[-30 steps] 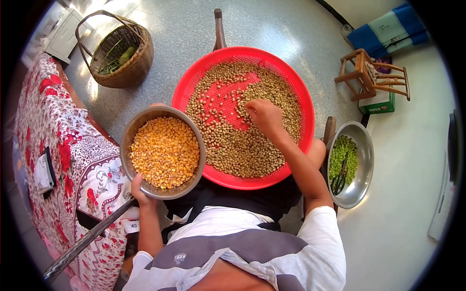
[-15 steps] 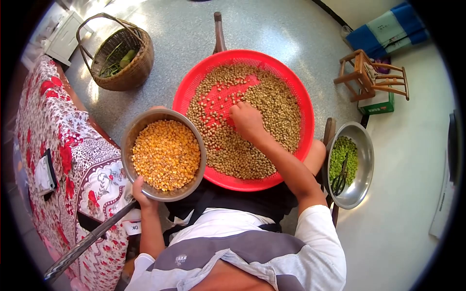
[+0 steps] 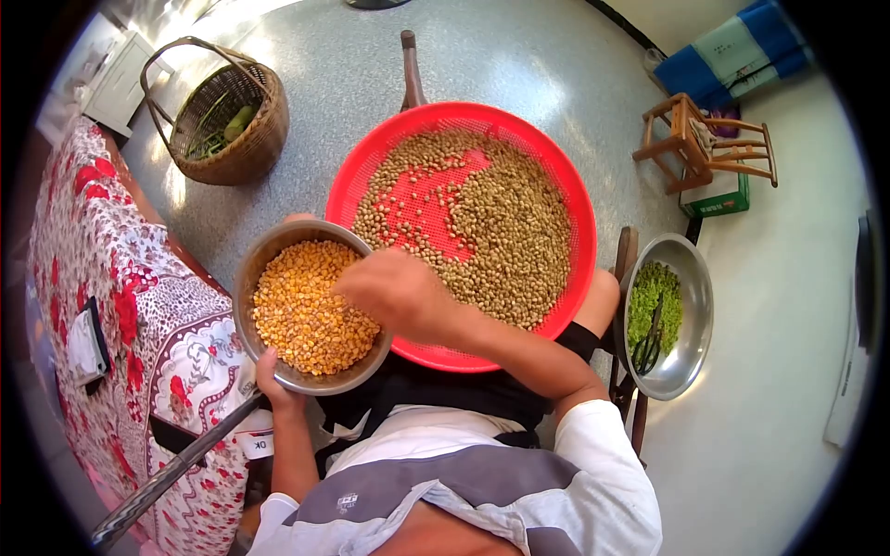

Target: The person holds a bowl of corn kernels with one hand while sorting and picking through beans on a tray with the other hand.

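My left hand [image 3: 272,378] grips the rim of a metal bowl [image 3: 378,357] of yellow corn kernels [image 3: 311,315], with the thumb on the near side and fingers at the far edge. Over the bowl's right side hovers my right hand [image 3: 397,292], slightly blurred, its fingers drawn together and pointing at the corn. Whatever they hold is hidden. Just right of the bowl, a red perforated basket [image 3: 579,269] rests in front of me. Small brownish round beans or seeds [image 3: 514,222] cover much of it, and the red mesh shows through at its left middle.
At right, a steel basin [image 3: 693,343] holds chopped greens [image 3: 660,278] and black-handled scissors [image 3: 647,347]. A wicker basket [image 3: 264,139] with green vegetables stands on the floor at upper left. A flowered cloth [image 3: 120,306] covers the left side; a small wooden chair [image 3: 691,139] is upper right.
My right hand has left the seeds in the red basket and moved left and toward me, over the corn bowl. More red mesh shows near where it was. My left hand still holds the bowl.
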Available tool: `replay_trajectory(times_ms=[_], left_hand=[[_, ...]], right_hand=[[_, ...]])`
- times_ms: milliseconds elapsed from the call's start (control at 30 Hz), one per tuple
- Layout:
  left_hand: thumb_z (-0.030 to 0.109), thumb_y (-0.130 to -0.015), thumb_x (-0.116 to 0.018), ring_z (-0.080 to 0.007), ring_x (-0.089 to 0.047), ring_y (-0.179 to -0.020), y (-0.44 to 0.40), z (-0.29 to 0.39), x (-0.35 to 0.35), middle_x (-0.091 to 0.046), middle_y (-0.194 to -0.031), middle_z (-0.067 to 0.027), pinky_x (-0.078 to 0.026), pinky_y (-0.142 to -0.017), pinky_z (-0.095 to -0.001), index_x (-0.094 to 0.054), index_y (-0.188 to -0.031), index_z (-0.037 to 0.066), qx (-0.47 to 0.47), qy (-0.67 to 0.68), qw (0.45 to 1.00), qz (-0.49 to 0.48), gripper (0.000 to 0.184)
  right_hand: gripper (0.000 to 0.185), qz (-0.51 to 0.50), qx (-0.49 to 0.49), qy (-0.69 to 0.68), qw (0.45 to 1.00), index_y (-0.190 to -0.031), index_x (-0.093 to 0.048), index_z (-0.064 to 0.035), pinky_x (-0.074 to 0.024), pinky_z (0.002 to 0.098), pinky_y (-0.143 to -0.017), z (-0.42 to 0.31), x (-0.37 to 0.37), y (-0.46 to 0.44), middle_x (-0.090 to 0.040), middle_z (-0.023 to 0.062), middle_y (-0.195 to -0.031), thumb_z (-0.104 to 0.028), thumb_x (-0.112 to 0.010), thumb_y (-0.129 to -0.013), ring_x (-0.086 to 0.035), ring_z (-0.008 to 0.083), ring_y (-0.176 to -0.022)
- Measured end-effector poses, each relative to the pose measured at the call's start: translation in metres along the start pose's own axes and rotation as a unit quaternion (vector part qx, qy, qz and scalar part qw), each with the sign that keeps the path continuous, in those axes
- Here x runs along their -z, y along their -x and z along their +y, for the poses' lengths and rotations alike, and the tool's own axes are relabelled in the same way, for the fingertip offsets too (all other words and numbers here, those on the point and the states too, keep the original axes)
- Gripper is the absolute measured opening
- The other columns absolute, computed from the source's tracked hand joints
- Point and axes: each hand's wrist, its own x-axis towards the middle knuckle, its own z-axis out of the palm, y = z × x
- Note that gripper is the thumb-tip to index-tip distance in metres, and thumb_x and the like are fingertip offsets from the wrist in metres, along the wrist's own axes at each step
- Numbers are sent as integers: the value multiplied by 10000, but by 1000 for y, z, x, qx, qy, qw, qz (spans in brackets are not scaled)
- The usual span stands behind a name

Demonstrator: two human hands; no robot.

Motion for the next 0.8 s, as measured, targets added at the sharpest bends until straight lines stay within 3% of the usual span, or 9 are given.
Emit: replay_trajectory(times_ms=[100,167,333,433,500,567,667,733,800], left_hand=[[333,-861,-481,-324,-528,-1224,4,5,-9,-507,-1362,-196,-424,-1056,-438,-412,-1391,-31,11,9,1000,-10,646],[337,-852,-494,-323,-531,-1222,4,6,-11,-514,-1354,-193,-426,-1053,-436,-413,-1393,-24,12,8,1000,-9,656],[337,-856,-490,-321,-531,-1225,-1,2,-2,-511,-1358,-193,-424,-1056,-436,-411,-1395,-25,2,1,1000,-8,654],[339,-858,-490,-318,-530,-1227,-1,0,4,-511,-1361,-188,-423,-1056,-437,-415,-1394,-19,1,1,1000,-9,649],[341,-857,-490,-317,-529,-1228,0,2,-1,-511,-1361,-186,-423,-1056,-437,-416,-1394,-17,2,4,1000,-9,650],[343,-857,-491,-317,-529,-1228,1,3,-5,-511,-1362,-183,-422,-1055,-438,-417,-1395,-14,3,9,1000,-9,650],[343,-856,-490,-316,-525,-1232,2,7,-7,-511,-1364,-181,-419,-1060,-438,-414,-1398,-13,11,7,1000,-16,652],[294,-848,-500,-311,-519,-1240,3,7,-8,-508,-1360,-188,-408,-1068,-418,-402,-1395,-38,13,26,999,-16,647],[299,-849,-500,-310,-520,-1239,2,7,-7,-507,-1359,-190,-412,-1064,-418,-403,-1394,-38,15,27,999,-18,648]], right_hand=[[170,108,-147,-21,983,-1075,-665,-53,-476,404,-931,53,24,-3,-670,100,-1081,-66,-622,-911,-626,282,-1022],[236,148,-170,94,970,-1137,-640,-59,-458,410,-947,126,34,-1,-633,156,-1174,-102,-627,-904,-590,312,-1099],[489,86,-296,387,869,-1385,-489,-123,-262,504,-1127,207,35,-9,-416,170,-1463,-363,-545,-962,-367,360,-1356],[510,14,-315,385,868,-1403,-474,-153,-213,534,-1141,197,11,-26,-387,168,-1482,-410,-517,-965,-307,363,-1392],[464,-14,-294,365,883,-1378,-503,-165,-217,527,-1141,176,-4,-25,-399,155,-1476,-366,-539,-961,-290,342,-1408],[440,-128,-148,340,920,-1337,-534,-156,-243,511,-1132,157,-15,-12,-421,128,-1461,-341,-580,-941,-310,330,-1401],[383,-160,-52,263,950,-1252,-600,-151,-270,484,-1126,131,-2,27,-478,106,-1415,-308,-627,-904,-365,318,-1372],[284,-116,-44,302,945,-1109,-665,-122,-322,457,-1080,113,23,53,-542,97,-1312,-230,-663,-846,-453,309,-1278],[229,-95,-141,335,927,-1033,-679,-101,-343,469,-1055,98,58,73,-571,105,-1255,-191,-679,-823,-490,311,-1228]])
